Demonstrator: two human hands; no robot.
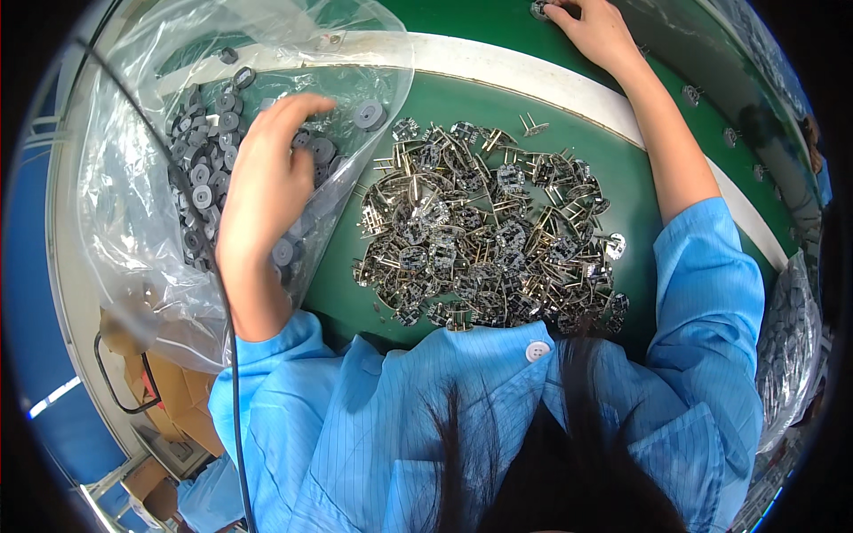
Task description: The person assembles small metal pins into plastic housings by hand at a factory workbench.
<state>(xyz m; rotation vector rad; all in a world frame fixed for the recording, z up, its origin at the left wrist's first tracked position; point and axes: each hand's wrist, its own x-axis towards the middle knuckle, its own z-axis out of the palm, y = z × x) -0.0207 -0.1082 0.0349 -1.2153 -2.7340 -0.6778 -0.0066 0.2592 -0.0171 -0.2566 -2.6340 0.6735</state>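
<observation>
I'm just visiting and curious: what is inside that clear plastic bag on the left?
The clear plastic bag holds many small grey round discs. The left hand reaches in among them and covers some; wrinkled plastic hides any beneath the pile.

The person wears a light blue work coat of thin cloth with fine darker pinstripes running along it. Its long sleeves are pushed up, so the left sleeve ends in a crumpled cuff near the elbow and the right sleeve bunches above the forearm; both forearms are bare below them. A round white button closes the coat at the front, beside a folded collar edge. Long dark hair hangs down over the chest in loose strands. The left hand and right hand are ungloved, with no rings or watch in sight.
</observation>
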